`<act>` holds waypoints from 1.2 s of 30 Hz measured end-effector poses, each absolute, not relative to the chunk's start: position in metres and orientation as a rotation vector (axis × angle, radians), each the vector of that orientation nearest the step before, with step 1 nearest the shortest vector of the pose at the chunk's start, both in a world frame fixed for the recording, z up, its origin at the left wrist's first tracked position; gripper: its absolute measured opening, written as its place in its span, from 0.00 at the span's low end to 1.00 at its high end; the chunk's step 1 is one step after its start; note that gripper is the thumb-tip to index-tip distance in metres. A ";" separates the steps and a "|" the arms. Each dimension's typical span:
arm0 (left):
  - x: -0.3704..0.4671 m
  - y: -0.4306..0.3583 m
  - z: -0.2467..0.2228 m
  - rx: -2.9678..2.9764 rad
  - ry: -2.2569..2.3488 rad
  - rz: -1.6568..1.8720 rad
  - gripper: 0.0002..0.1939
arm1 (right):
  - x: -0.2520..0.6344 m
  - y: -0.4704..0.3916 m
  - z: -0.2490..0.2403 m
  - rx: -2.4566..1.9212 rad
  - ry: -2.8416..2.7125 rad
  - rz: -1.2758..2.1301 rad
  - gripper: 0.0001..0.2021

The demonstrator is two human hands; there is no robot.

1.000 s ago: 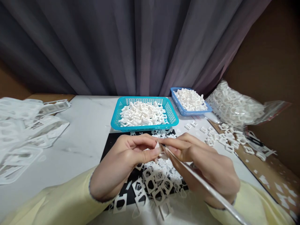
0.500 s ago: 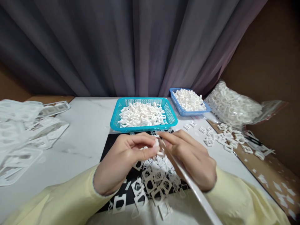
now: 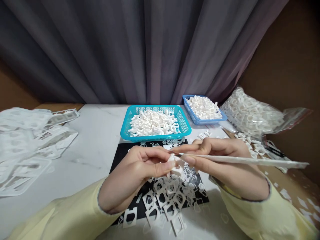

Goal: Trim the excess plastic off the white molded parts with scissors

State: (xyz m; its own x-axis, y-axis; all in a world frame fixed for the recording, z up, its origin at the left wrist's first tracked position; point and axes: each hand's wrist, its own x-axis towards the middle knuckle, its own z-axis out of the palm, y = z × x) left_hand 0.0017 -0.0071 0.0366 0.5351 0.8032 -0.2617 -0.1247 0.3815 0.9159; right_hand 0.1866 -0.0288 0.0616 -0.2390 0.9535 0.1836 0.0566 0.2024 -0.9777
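Over the black mat (image 3: 119, 156) my left hand (image 3: 147, 163) pinches a small white plastic piece (image 3: 177, 170) between thumb and fingers. My right hand (image 3: 220, 156) is closed on a slim knife (image 3: 240, 159) with a long white handle, which lies almost level and points left. Its thin metal tip meets the upper side of the piece; exactly where it touches is hidden by the fingers. Beneath both hands spreads a heap of flat white frames (image 3: 162, 198) and thin offcuts.
A turquoise basket (image 3: 155, 137) full of white pieces stands behind the hands, with a blue basket (image 3: 200, 122) beyond it. At right are a clear bag (image 3: 252, 113) of pieces and loose parts on brown board. White sheets (image 3: 22, 143) are stacked at left.
The knife's handle has swung from slanting toward me to nearly level, pointing right. My right hand has turned over and shifted right. My left hand still pinches the piece, slightly lower.
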 end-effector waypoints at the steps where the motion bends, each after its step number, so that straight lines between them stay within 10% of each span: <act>1: 0.002 -0.007 0.036 1.010 0.807 0.679 0.04 | 0.186 -0.030 0.062 -0.993 -1.501 1.229 0.13; 36: -0.003 -0.009 0.038 1.193 0.850 0.736 0.04 | 0.180 -0.031 0.038 -0.928 -1.825 0.384 0.06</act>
State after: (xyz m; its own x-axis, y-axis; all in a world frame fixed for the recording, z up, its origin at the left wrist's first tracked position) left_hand -0.0033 -0.0091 0.0381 0.4976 0.8509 -0.1683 -0.0443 0.2187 0.9748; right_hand 0.1802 -0.0309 0.0377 -0.1947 0.7425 0.6409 0.4209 0.6534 -0.6292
